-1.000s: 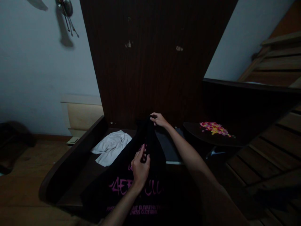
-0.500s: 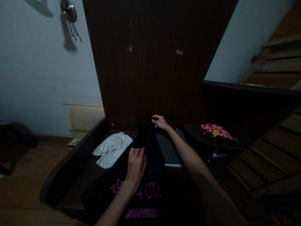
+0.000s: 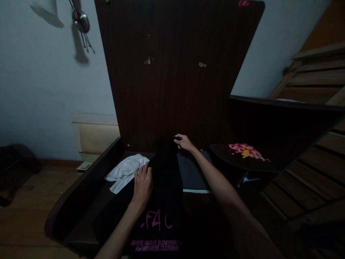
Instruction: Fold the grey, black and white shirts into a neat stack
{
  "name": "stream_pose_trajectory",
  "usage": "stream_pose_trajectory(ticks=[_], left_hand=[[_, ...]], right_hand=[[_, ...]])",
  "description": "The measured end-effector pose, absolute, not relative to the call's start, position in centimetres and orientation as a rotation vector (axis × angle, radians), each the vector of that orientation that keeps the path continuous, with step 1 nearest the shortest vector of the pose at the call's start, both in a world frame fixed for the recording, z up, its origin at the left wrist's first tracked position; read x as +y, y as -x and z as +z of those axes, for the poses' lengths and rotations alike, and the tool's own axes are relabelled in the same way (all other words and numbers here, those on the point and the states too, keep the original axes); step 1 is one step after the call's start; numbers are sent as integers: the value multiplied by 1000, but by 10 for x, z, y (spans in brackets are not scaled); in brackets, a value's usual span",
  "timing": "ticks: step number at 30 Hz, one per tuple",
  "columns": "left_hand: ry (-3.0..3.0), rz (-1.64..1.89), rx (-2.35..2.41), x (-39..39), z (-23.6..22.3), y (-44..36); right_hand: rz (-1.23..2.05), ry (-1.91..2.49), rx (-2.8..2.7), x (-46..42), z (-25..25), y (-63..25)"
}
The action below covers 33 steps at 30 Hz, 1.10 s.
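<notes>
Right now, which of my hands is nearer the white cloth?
Your left hand: it is right beside the white cloth, at its right edge. Your right hand is farther right, at the black garment's top.

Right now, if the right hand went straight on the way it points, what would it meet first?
Past the black garment at its fingers, the right hand would probably meet the dark upright panel; the gap between is hard to judge.
</notes>
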<state>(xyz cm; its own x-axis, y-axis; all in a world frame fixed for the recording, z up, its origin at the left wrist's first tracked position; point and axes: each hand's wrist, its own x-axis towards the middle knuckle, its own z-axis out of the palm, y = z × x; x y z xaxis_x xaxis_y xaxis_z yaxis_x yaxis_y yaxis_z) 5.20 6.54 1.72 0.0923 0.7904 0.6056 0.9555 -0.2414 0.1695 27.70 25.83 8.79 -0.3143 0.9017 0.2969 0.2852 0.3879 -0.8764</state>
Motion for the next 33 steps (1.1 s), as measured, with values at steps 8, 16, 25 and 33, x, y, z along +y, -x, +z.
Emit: stream_pose_trajectory(ticks=[8,16,25,33], left_hand=[[2413,-1195,-1836,81,50,-16],[2348,-1201,-1816,99,149,20],[2369,-1021,-1694,136,229,15],[2642,-866,-1555,161,178,-29]], right_hand=[[473,1080,-1876,248,105,-283],[297,846,-1746,208,176,-288],[-88,772,-1665,126,248,-292],[-118,948,-1630,132,224,-319]])
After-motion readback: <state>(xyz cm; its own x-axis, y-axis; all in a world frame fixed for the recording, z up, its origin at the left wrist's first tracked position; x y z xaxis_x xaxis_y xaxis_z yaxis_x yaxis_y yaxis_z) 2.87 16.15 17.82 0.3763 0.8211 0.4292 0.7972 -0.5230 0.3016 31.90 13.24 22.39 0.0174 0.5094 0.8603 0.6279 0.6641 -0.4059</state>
